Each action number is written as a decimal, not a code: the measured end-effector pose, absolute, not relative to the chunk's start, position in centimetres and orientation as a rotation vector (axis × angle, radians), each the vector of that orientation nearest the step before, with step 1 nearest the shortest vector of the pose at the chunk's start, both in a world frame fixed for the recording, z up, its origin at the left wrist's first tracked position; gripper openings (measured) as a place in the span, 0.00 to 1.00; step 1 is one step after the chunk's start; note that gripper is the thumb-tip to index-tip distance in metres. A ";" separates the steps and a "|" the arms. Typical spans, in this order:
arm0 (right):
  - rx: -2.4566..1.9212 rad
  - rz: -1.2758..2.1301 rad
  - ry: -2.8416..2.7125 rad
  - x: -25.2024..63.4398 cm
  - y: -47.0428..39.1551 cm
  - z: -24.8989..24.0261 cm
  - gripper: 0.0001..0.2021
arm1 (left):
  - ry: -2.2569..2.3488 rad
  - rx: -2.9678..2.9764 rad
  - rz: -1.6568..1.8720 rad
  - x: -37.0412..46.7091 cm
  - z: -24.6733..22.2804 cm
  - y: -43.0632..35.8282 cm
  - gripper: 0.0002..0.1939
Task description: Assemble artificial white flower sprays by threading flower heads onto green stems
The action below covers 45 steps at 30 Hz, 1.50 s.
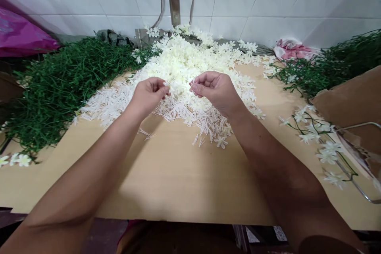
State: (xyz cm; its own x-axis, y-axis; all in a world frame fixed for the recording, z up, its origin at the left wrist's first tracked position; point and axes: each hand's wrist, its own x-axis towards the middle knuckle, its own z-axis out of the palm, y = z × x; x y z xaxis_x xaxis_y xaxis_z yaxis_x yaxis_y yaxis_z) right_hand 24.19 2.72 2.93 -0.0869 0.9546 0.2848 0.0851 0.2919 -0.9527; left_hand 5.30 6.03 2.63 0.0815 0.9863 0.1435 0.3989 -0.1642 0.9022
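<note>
A big heap of white and pale yellow artificial flowers point(190, 57) lies at the back middle of the cardboard-covered table point(178, 166). Along its front and left edge spread thin white stem pieces point(108, 101). Over the front of the heap, my left hand point(151, 92) is closed, thumb against fingers, with a small white piece at the fingertips. Facing it, a short gap to the right, my right hand point(212, 87) is also pinched, around something small and white. The two hands do not touch. Exactly what each piece is cannot be made out.
Green plastic stems point(74, 75) are piled at the left, more point(342, 59) at the right back. White flowers on green stems point(329, 152) lie at the right beside a cardboard box point(351, 103) and a metal wire. A pink bag point(24, 33) is far left; a tiled wall stands behind.
</note>
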 end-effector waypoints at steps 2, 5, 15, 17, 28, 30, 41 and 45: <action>-0.986 1.046 -1.450 23.6 2.4 2.9 0.08 | 1.331 1.579 0.997 5.7 2.5 4.4 0.05; -0.929 1.063 -1.469 22.8 2.0 2.4 0.07 | 1.280 1.525 0.914 6.0 2.3 2.8 0.07; -0.995 0.776 -1.595 21.3 1.8 -0.3 0.04 | 1.226 1.420 0.851 5.7 1.0 3.0 0.11; -1.012 0.738 -1.571 21.3 2.0 -0.7 0.04 | 1.213 1.461 0.846 5.7 0.6 3.1 0.11; -1.072 0.740 -1.580 21.3 2.0 -1.5 0.03 | 1.204 1.681 0.871 5.5 -0.5 3.4 0.10; -1.096 0.707 -1.605 21.4 1.9 -1.5 0.03 | 1.208 1.699 0.880 5.5 -0.4 3.3 0.11; -1.122 0.556 -1.640 21.7 2.1 -1.6 0.05 | 1.182 1.624 1.011 5.2 -0.5 3.8 0.08; -1.081 0.589 -1.587 21.8 2.3 -1.8 0.03 | 1.123 1.579 0.995 5.4 -0.5 3.8 0.04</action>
